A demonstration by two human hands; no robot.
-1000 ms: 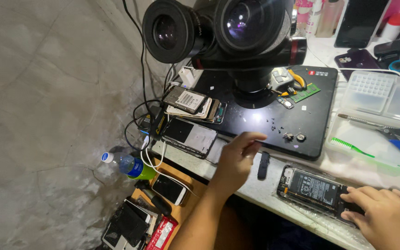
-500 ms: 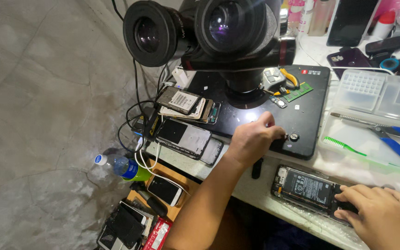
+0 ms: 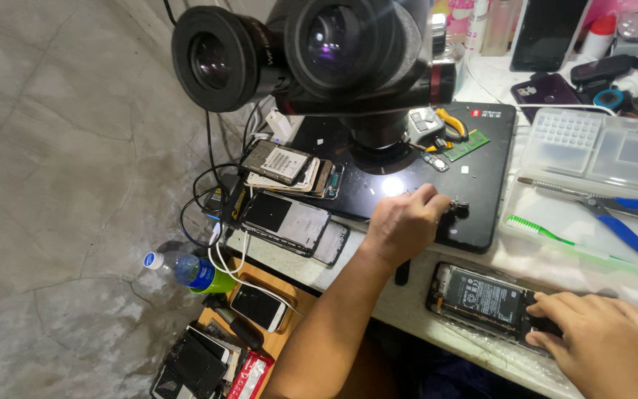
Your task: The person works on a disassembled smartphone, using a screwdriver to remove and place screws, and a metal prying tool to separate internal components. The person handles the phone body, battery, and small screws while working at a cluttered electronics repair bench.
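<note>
Clear parts box [image 3: 592, 144] seems empty — left hand [image 3: 404, 222] fingers pinch knob [image 3: 458, 207]; right hand [image 3: 603, 343] fingers press opened phone [image 3: 481, 295]

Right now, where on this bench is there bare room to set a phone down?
One patch: the black base between the green board and the left hand. A narrower white strip runs between the toothbrush and the opened phone. The phone stack side is crowded.

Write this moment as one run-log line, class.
left hand: fingertips at knobs on black microscope base | right hand: resting on opened phone | toothbrush lying beside
</note>
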